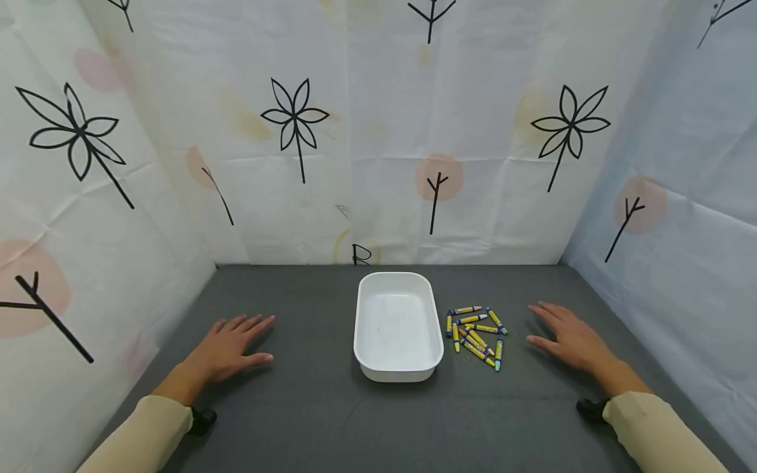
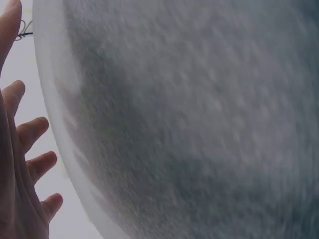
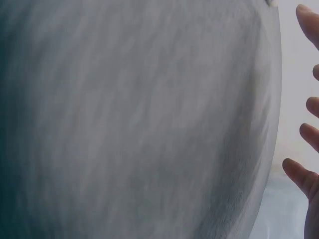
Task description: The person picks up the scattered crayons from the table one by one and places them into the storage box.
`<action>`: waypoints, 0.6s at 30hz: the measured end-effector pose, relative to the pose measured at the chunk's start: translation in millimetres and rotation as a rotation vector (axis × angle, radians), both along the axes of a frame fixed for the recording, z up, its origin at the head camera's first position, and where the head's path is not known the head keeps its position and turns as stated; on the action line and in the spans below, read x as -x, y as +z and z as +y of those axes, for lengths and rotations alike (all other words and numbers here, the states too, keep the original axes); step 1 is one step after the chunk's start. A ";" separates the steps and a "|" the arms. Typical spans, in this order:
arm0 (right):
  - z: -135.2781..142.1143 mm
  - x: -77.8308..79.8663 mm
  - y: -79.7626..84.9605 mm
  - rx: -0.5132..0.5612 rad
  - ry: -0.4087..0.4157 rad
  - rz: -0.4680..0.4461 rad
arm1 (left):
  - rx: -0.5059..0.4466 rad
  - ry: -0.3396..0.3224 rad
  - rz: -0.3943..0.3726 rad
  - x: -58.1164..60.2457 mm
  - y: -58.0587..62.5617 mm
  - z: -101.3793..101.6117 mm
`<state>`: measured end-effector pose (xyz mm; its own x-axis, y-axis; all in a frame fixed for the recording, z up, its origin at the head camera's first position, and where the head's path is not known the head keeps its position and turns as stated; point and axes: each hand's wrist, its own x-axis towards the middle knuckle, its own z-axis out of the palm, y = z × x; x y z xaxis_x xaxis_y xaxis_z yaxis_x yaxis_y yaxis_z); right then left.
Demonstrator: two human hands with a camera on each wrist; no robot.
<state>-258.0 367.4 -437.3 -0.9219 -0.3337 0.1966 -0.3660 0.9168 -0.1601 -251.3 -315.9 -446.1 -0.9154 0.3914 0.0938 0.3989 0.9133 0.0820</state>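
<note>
A white rectangular tub (image 1: 397,373) with rounded corners stands at the middle of the dark grey table. Just right of it lies a loose group of several crayons (image 1: 471,320) in yellow wrappers, with tips in different colours. My left hand (image 1: 227,348) is held over the table to the left of the tub, fingers spread and holding nothing. On the other side, my right hand (image 1: 570,338) is nearest the crayons, its fingers also extended and nothing in it. Both wrist views show spread fingers (image 2: 33,133) beside the table surface.
The grey table (image 1: 331,427) is bounded at the back and sides by white cloth (image 1: 384,131) printed with black plant drawings. Dark wrist straps (image 1: 203,422) show below the cream sleeves (image 1: 142,433).
</note>
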 end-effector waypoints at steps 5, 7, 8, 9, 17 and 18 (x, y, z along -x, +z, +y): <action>-11.1 5.5 -1.0 0.007 -0.010 -0.009 | -0.032 -0.039 0.001 0.6 0.1 7.5; -14.9 7.9 -1.2 0.011 -0.005 -0.011 | -0.041 -0.051 0.006 1.6 -0.4 11.2; -16.6 9.0 -1.3 0.014 -0.003 -0.011 | -0.048 -0.057 0.011 2.2 -0.4 13.4; -18.3 10.3 -1.5 0.013 -0.001 -0.009 | -0.056 -0.060 0.011 2.6 -0.2 15.6; -26.4 19.2 -7.6 0.034 -0.043 -0.031 | -0.143 -0.109 0.038 3.9 -0.9 34.7; -27.5 20.0 -8.0 0.039 -0.052 -0.039 | -0.152 -0.114 0.045 3.9 -0.8 37.4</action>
<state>-278.0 339.8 -445.4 -0.9449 -0.2781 0.1725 -0.3110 0.9272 -0.2089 -255.2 -278.5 -446.9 -0.8593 0.4708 0.1998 0.5058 0.8403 0.1952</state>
